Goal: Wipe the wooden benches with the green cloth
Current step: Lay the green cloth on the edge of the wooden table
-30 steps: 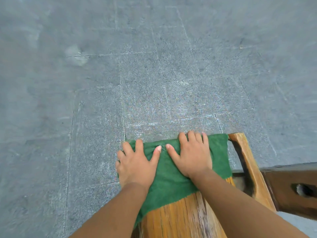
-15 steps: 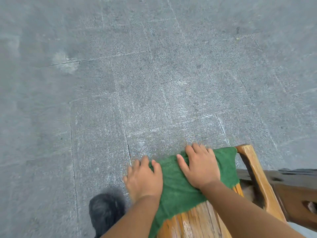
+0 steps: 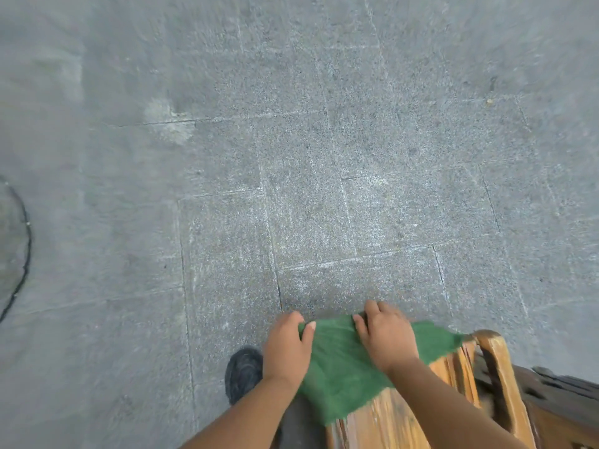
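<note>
The green cloth [image 3: 343,371] lies draped over the far end of a light wooden bench [image 3: 389,422] at the bottom right. My left hand [image 3: 287,346] curls over the cloth's left edge at the bench's side, fingers bent down around it. On the cloth's far edge sits my right hand [image 3: 387,338], its fingers hooked over the bench end. Both forearms reach in from the bottom. The bench top under the cloth is hidden.
Grey stone paving fills most of the view. A dark shoe [image 3: 243,374] stands on the paving left of the bench. A wooden armrest [image 3: 500,380] and a darker wooden piece [image 3: 564,413] sit at the right. A black cable [image 3: 22,251] curves at the left edge.
Both hands and the cloth have slid toward the bench's far end, and the fingers now curl over its edges. The view has shifted, bringing the dark shoe and the cable into sight.
</note>
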Available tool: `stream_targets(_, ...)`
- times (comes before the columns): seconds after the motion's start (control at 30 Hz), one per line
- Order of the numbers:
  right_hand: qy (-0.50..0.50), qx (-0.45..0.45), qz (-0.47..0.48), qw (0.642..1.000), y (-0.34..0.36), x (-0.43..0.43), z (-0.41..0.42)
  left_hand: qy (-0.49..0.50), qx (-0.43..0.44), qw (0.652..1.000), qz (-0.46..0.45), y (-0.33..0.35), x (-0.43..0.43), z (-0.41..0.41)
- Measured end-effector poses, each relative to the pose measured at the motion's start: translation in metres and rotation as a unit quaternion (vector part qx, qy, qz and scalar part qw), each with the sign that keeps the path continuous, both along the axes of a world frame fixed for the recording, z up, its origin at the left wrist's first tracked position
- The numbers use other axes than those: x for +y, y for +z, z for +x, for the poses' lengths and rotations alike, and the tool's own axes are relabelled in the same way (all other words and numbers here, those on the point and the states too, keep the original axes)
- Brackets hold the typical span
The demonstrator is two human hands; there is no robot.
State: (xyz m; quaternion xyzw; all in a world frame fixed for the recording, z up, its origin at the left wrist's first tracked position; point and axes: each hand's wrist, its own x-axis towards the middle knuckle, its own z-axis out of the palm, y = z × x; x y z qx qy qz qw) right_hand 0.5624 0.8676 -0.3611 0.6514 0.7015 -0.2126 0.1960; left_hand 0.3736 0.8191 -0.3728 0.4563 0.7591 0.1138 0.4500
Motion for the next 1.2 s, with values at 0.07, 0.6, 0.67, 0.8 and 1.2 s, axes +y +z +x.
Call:
stream_targets(0.07, 0.006, 0.065, 0.008, 0.998, 0.034, 0.012, -0.037, -0.013, -0.004, 0.999, 0.031, 0.031, 0.009, -0.037)
stream_targets(0.6, 0.416, 0.032, -0.255, 0.872, 0.347, 0.033, -0.304, 0.107, 0.251, 0.962, -0.027, 0.367, -0.069, -0.284)
stream_targets(0.67, 0.469, 0.002, -0.280, 0.837, 0.369, 0.020, -0.328, 0.172, 0.270, 0.947, -0.029, 0.400, -0.102, -0.281)
stream_targets(0.8, 0.516, 0.091, -0.286, 0.802, 0.387, -0.004, -0.357, 0.311, 0.303, 0.901, -0.010, 0.449, -0.176, -0.269)
stream_targets(1.2, 0.811, 0.268, -0.192, 0.484, 0.458, -0.135, -0.452, 0.655, 0.379, 0.643, -0.122, 0.524, -0.375, -0.151)
